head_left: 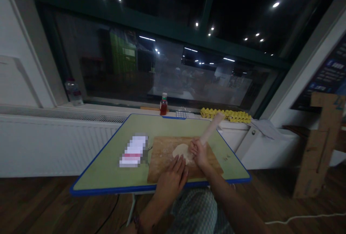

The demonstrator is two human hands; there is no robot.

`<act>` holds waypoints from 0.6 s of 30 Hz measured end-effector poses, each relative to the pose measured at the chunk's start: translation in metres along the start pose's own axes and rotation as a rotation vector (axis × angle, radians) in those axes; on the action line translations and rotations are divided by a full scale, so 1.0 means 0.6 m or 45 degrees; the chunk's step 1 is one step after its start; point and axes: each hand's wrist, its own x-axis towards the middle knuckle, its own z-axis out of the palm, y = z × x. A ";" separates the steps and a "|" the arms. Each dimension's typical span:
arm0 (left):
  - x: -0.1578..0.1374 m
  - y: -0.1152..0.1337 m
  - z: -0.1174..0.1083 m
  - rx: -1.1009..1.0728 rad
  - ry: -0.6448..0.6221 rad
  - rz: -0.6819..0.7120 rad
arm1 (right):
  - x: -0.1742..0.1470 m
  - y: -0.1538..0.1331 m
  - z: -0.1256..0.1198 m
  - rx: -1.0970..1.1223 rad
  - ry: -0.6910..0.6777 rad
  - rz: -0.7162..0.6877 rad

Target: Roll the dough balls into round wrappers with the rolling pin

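Observation:
A flat, pale round of dough [180,149] lies on a wooden board [159,165] that is dusted with flour. My left hand [175,174] rests with outstretched fingers at the dough's near edge, the fingertips touching it. My right hand [198,151] is closed around a pale rolling pin [212,128]. The pin is tilted up and away to the right, its far end high over the table's back edge. Its near end is hidden by my right hand, which is at the right side of the dough.
The board lies on a green folding table [108,176] with a blue rim. A blurred-out sheet or screen [134,151] lies at left. On the windowsill stand a red sauce bottle [163,105], yellow egg trays [227,115] and a water bottle [73,92]. Cardboard [316,147] leans at right.

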 end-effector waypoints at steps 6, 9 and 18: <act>-0.002 -0.003 0.011 0.059 -0.003 0.011 | 0.001 -0.007 -0.001 -0.007 -0.203 -0.006; -0.003 -0.001 0.013 0.095 0.041 0.004 | -0.012 0.005 0.006 -0.283 -0.267 0.041; -0.004 0.010 0.007 0.116 0.130 0.002 | -0.004 0.010 0.026 -0.695 -0.322 0.090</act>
